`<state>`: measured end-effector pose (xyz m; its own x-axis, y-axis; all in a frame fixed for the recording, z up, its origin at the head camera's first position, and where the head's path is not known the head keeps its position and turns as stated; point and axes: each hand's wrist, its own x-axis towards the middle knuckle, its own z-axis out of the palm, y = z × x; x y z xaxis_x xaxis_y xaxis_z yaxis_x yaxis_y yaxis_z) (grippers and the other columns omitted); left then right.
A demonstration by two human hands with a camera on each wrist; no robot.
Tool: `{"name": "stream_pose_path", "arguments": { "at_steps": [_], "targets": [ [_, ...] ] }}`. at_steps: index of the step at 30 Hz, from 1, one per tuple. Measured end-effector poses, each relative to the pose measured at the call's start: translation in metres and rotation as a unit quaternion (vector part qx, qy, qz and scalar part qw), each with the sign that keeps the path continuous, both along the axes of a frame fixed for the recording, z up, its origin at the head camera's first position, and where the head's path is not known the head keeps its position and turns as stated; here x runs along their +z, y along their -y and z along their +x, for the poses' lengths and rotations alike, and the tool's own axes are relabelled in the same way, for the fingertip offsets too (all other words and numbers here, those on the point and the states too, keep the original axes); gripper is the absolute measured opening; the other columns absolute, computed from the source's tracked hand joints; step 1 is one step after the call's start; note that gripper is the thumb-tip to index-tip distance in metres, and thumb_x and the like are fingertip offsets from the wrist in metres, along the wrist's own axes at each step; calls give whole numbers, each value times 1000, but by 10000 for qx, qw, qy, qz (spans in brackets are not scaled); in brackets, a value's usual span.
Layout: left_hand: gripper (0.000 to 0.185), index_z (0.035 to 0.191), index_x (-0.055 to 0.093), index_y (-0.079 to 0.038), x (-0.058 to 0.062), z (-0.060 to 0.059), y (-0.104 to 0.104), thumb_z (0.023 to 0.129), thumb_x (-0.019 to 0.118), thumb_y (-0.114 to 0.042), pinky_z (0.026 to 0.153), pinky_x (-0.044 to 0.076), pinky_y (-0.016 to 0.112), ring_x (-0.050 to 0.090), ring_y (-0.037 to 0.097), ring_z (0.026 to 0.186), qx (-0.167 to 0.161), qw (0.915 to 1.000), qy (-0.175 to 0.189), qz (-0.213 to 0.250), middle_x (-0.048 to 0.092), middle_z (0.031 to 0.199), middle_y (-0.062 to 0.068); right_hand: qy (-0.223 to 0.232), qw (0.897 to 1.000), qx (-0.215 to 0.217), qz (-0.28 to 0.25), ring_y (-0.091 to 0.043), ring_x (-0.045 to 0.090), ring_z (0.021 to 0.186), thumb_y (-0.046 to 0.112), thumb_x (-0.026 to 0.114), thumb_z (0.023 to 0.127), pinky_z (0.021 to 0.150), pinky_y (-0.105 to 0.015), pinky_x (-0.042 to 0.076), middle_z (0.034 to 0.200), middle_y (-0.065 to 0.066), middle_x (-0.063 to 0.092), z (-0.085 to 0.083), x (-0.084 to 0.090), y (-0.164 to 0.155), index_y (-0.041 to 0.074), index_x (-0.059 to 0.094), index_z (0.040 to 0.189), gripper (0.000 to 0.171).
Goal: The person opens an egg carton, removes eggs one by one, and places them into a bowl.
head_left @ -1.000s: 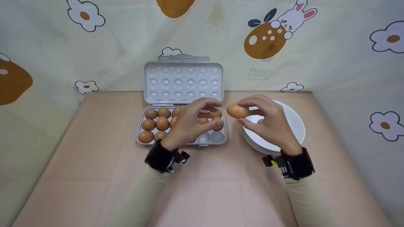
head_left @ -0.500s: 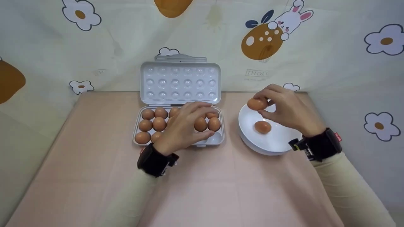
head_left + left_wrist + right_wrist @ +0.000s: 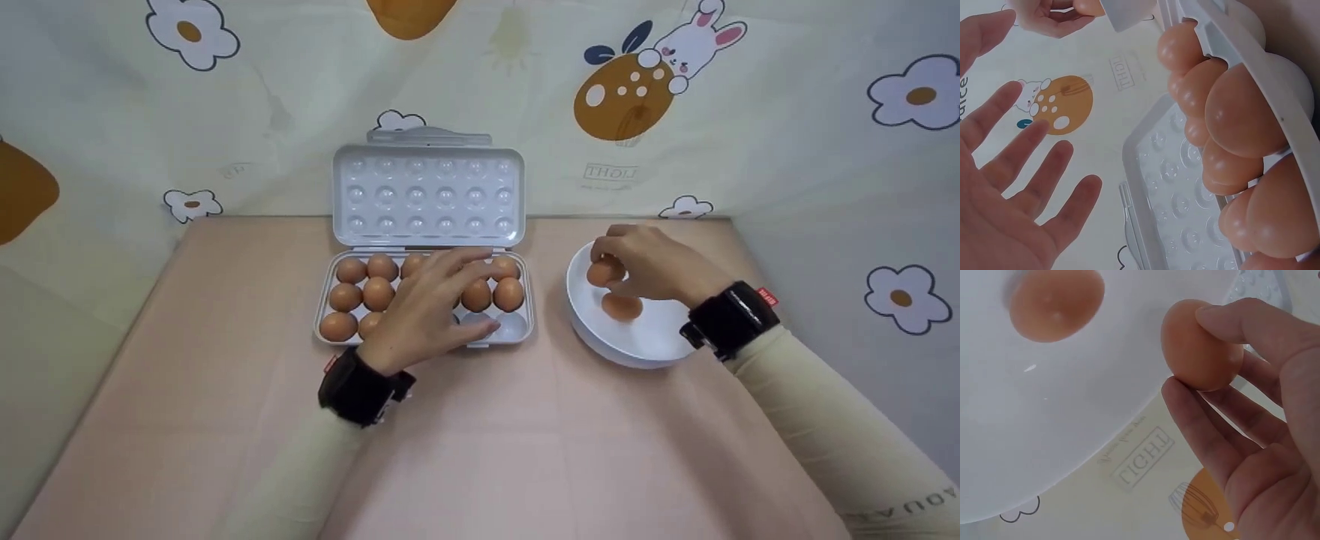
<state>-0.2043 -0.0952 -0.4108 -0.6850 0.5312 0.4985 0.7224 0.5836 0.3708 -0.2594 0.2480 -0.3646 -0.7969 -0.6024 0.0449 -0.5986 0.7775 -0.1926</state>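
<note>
- Right hand [image 3: 646,266] pinches a brown egg [image 3: 602,271] over the white bowl [image 3: 651,349], beside another egg [image 3: 622,306].
- Left hand [image 3: 424,311], fingers loose, hovers over the egg tray [image 3: 517,328].

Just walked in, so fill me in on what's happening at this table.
A person is handling brown eggs. The right hand pinches one egg over a white bowl, where another egg already lies. The left hand hovers with straight fingers over the open egg tray, holding nothing. The tray is mostly full, with a few empty cups at its near right, and its lid stands up against the backdrop.
</note>
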Motion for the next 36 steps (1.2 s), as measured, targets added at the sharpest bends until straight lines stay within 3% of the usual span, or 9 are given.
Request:
{"name": "stream_pose_path", "arguments": {
  "at_steps": [4, 7, 16, 22, 33, 36],
  "targets": [
    [63, 144, 64, -23, -1, 0, 1, 86, 89, -32, 109, 45, 49, 54, 29, 137, 3, 10000, 14, -30, 58, 150, 5, 483, 9978, -384, 261, -25, 61, 87, -7, 82, 78, 79, -37, 55, 95, -7, 64, -3, -9, 6, 8, 76, 108, 34],
    [64, 144, 64, -23, -1, 1, 0, 87, 89, -32, 109, 46, 48, 54, 29, 137, -15, 10000, 14, -19, 59, 150, 5, 554, 9963, -425, 509, -26, 61, 88, -5, 80, 81, 81, -38, 55, 96, -8, 64, -6, -15, 7, 8, 76, 107, 29],
    [61, 142, 66, -21, 0, 1, -1, 86, 89, -32, 110, 46, 47, 53, 29, 139, -72, 10000, 58, 26, 59, 150, 6, 349, 9986, 45, 383, -24, 57, 83, -6, 70, 85, 76, -35, 50, 85, -7, 60, -12, -29, 4, 4, 72, 93, 14],
    [61, 142, 66, -19, -1, 1, -1, 86, 89, -32, 110, 47, 48, 54, 29, 139, -71, 9999, 69, 56, 59, 150, 7, 415, 9980, 92, 458, -24, 60, 83, -5, 69, 86, 76, -36, 52, 87, -9, 65, -12, -31, 7, 1, 75, 99, 16],
    [64, 145, 65, -21, -2, 0, 0, 87, 89, -34, 112, 46, 49, 54, 29, 140, -26, 9999, 115, -53, 58, 151, 7, 832, 9928, -234, 826, -23, 61, 84, -5, 71, 89, 75, -34, 53, 89, -8, 64, -7, -28, 10, 3, 76, 106, 19],
    [64, 145, 64, -23, -2, 0, 1, 87, 89, -32, 111, 46, 49, 54, 27, 139, -21, 9999, 130, -56, 59, 149, 5, 992, 9912, -252, 834, -21, 61, 80, -4, 69, 91, 70, -32, 54, 87, -8, 64, -6, -28, 10, 3, 75, 106, 18]
  ]
}}
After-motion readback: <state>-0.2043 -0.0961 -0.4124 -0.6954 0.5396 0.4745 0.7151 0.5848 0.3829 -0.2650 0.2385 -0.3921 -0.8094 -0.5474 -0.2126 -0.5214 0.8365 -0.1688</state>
